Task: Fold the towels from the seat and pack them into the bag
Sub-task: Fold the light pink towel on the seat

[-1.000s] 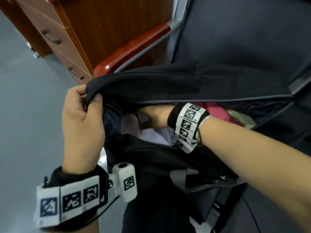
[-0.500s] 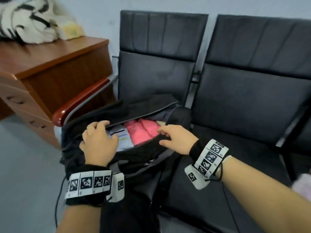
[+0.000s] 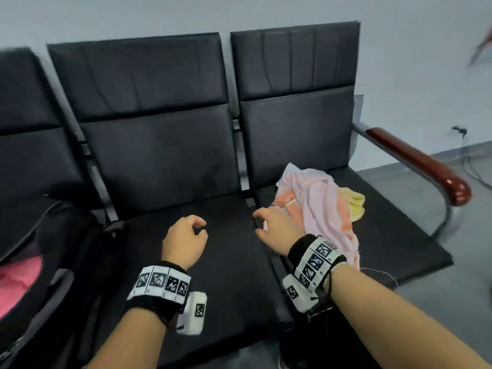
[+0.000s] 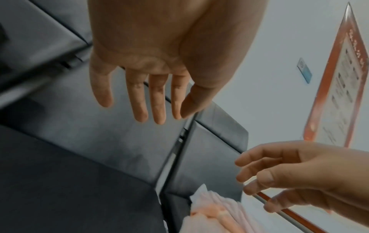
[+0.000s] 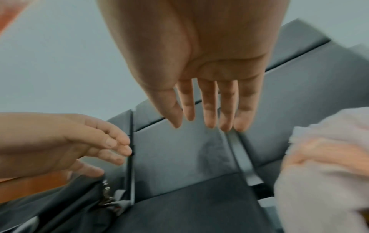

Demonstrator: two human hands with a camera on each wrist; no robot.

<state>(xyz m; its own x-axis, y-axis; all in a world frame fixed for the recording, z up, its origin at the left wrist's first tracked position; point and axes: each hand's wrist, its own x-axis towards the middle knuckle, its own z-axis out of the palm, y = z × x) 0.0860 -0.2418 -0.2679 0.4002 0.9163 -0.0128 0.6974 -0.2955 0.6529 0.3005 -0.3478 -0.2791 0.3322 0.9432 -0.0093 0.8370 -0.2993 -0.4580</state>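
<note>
- Black padded leatherette covers the row of seats (image 3: 186, 161) before us, smooth and creased in vertical pleats on the backrests, with metal bars between the cushions.
- We see the black bag (image 3: 53, 235) only in part: it sits on the left seat, cut off by the left edge of the head view, its mouth open and a pink folded towel (image 3: 18, 278) showing inside, blurred.
- Our left hand (image 3: 185, 242) hovers over the front half of the middle seat cushion, fingers loosely bent, its grip loose and holding nothing; the left wrist view shows the fingers nearly straight.
- Our right hand (image 3: 274, 230) hangs at the gap between the middle and right seats, fingers spread and relaxed, nothing in its grip; it lies just beside the towel pile, and we cannot tell whether it touches the cloth.
- The loose towels (image 3: 319, 203) lie crumpled on the left half of the right seat: thin pale pink cloth with orange patches, and a yellow towel (image 3: 355, 205) half hidden beneath it toward the armrest.
- A glossy reddish-brown wooden armrest (image 3: 420, 163) on a metal frame closes the right end of the row.
- Both wrists carry black bands (image 3: 162, 283) with white square-coded tags; no letters are readable.
- A red-framed notice (image 4: 339, 88) hangs on the wall in the left wrist view, its writing too blurred to read.
</note>
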